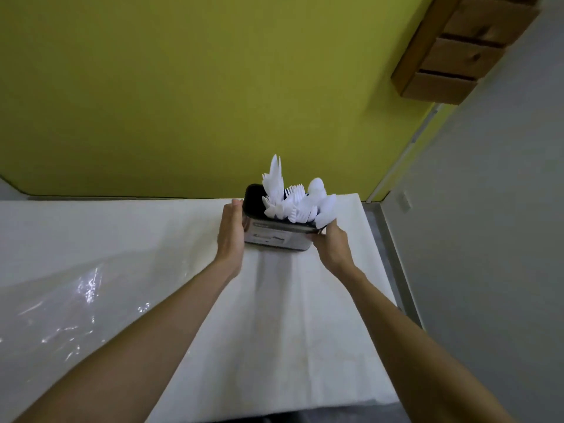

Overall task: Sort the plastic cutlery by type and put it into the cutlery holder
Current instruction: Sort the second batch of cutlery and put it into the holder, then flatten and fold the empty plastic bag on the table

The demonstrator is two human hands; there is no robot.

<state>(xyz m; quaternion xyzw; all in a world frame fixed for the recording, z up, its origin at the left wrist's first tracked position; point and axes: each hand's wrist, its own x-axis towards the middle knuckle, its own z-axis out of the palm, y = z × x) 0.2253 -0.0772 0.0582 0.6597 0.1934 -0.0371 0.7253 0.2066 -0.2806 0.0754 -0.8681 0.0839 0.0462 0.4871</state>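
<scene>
A dark cutlery holder [276, 236] with a white label stands near the far edge of the white-covered table [152, 239]. White plastic cutlery sticks out of its top: knives [274, 181] at the left, forks [296, 199] in the middle, spoons [322, 199] at the right. My left hand [230, 233] lies flat against the holder's left side, fingers straight. My right hand [331, 244] grips the holder's right front corner, its fingers curled round the edge just below the spoons.
A green wall [183, 87] rises right behind the table. A wooden drawer unit [451, 53] hangs at the upper right. Shiny clear plastic film [70, 306] covers the table's left part. Grey floor [488, 239] lies beyond the table's right edge.
</scene>
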